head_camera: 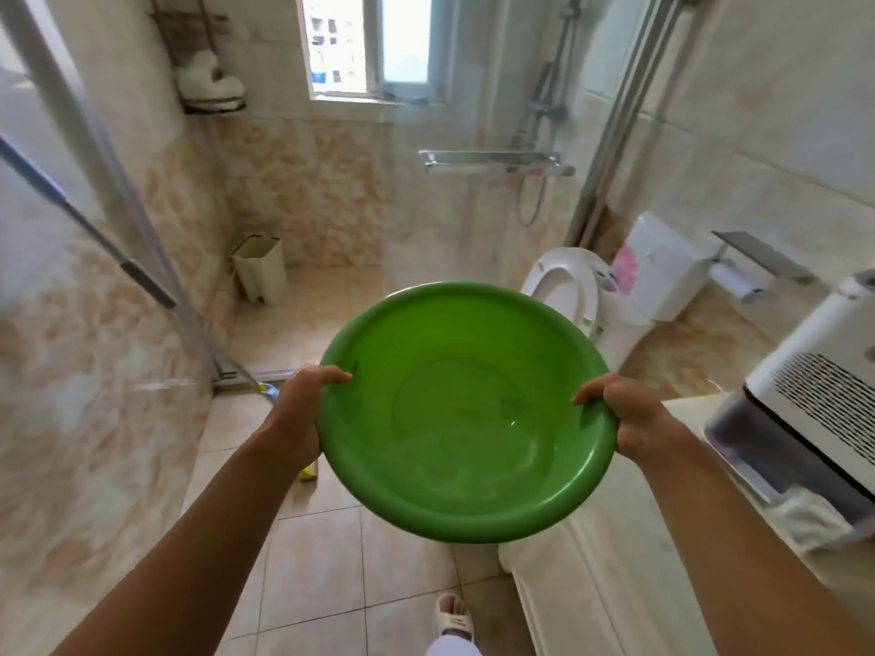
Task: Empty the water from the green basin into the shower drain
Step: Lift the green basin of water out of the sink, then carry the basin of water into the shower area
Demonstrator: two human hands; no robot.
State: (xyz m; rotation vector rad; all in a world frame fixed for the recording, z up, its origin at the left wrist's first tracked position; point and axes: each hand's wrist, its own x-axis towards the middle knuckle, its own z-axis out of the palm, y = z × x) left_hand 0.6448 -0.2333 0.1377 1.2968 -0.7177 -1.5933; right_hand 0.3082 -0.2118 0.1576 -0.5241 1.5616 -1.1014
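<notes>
I hold a round green basin (466, 414) in front of me above the tiled floor, tilted slightly toward me. A shallow pool of clear water lies in its near part. My left hand (303, 409) grips the left rim with the thumb over the edge. My right hand (625, 414) grips the right rim the same way. The shower floor (312, 319) lies ahead behind a glass partition; I cannot make out the drain itself.
A white bin (260, 272) stands on the shower floor. A mop handle (142, 272) leans at the left. The toilet (568, 295) is ahead right, and a white counter (615, 584) with a white appliance (814, 419) is on my right. My slippered foot (454, 617) shows below.
</notes>
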